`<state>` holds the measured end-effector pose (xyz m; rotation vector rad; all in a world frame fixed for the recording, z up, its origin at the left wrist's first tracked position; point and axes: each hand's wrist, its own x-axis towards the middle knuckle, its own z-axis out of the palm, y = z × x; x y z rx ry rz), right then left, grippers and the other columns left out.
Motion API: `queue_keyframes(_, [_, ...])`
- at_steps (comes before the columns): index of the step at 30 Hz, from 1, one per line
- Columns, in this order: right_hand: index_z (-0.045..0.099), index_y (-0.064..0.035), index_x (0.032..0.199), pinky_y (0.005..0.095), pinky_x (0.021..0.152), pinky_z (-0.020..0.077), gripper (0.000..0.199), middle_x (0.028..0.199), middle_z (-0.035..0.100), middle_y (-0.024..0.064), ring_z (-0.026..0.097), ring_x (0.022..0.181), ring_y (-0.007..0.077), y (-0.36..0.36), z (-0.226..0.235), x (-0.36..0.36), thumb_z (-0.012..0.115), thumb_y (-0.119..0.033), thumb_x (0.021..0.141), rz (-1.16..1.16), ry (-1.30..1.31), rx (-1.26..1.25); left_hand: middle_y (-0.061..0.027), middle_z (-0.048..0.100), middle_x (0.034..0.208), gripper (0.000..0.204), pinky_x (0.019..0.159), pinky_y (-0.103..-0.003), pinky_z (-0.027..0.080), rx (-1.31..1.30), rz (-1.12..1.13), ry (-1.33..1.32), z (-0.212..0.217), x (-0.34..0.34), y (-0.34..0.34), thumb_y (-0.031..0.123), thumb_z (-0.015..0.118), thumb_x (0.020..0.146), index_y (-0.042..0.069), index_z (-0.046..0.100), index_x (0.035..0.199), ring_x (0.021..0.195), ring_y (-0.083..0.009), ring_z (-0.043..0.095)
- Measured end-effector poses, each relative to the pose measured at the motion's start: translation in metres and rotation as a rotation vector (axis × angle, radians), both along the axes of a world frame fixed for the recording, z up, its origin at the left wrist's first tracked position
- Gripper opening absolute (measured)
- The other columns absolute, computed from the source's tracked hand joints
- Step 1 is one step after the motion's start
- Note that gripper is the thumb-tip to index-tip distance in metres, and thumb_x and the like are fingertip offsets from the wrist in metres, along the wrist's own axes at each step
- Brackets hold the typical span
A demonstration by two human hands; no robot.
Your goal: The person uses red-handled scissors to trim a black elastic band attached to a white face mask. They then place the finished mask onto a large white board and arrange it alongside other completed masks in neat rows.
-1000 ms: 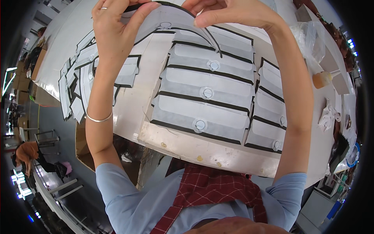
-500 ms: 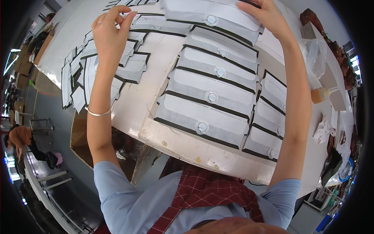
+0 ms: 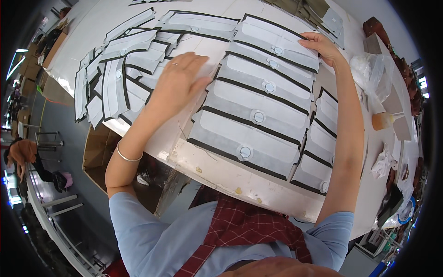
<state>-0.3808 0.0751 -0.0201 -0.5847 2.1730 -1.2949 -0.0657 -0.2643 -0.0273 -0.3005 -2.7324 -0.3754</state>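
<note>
A column of overlapping light-grey panels (image 3: 251, 134) with black edges lies in front of me, each with a round disc near its middle. At its far end is the top panel (image 3: 272, 39), overlapping the one below. My right hand (image 3: 325, 48) has thumb and fingers closed on the right end of that top panel. My left hand (image 3: 180, 83) is open and holds nothing, its thumb apart from the fingers, beside the column's left edge. Under and beyond the left hand spreads a loose pile of similar panels (image 3: 115, 78).
A second column of panels (image 3: 318, 138) is partly hidden by my right forearm. To the right stand a jar of amber liquid (image 3: 380, 121), clear plastic bags (image 3: 374, 76) and a black brush (image 3: 391, 203). A cardboard box (image 3: 99, 157) sits below the table's left edge. Far left, a person (image 3: 23, 157) bends over.
The panel in my right hand has come down onto the far end of the column. My left hand has moved right and nearer, away from the pile toward the column.
</note>
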Motion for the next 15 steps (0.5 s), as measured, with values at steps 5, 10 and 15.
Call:
queue_keyframes(5, [0.072,-0.0063,0.115,0.0214,0.093,0.0414,0.033,0.104,0.07,-0.0018,0.06,0.097,0.0071,-0.002,-0.007,0.0,0.076,-0.025,0.088,0.052,0.189,0.082,-0.0205,0.056,0.138,0.051,0.111,-0.047,0.037,-0.133,0.206,0.015,-0.027,0.004,-0.059,0.026,0.064,0.095,0.002,0.053,0.138,0.135,-0.0391,0.046])
queue_keyframes(10, [0.071,-0.0044,0.118,0.0228,0.095,0.0431,0.038,0.107,0.071,0.0046,0.062,0.099,0.0109,0.0,-0.016,-0.006,0.078,-0.024,0.086,0.027,0.191,0.029,-0.0183,0.05,0.147,0.055,0.113,-0.047,0.034,-0.169,0.284,0.046,-0.043,0.01,-0.083,0.036,0.059,0.098,0.003,0.05,0.142,0.141,-0.0376,0.04])
queue_keyframes(15, [0.071,-0.0057,0.116,0.0238,0.095,0.0425,0.034,0.107,0.07,0.0021,0.061,0.101,0.01,0.0,-0.016,-0.007,0.075,-0.026,0.089,0.007,0.332,0.136,-0.0176,0.053,0.144,0.048,0.11,-0.047,0.037,-0.243,0.352,0.096,-0.045,0.008,-0.094,0.027,0.06,0.099,0.003,0.052,0.14,0.137,-0.0361,0.045])
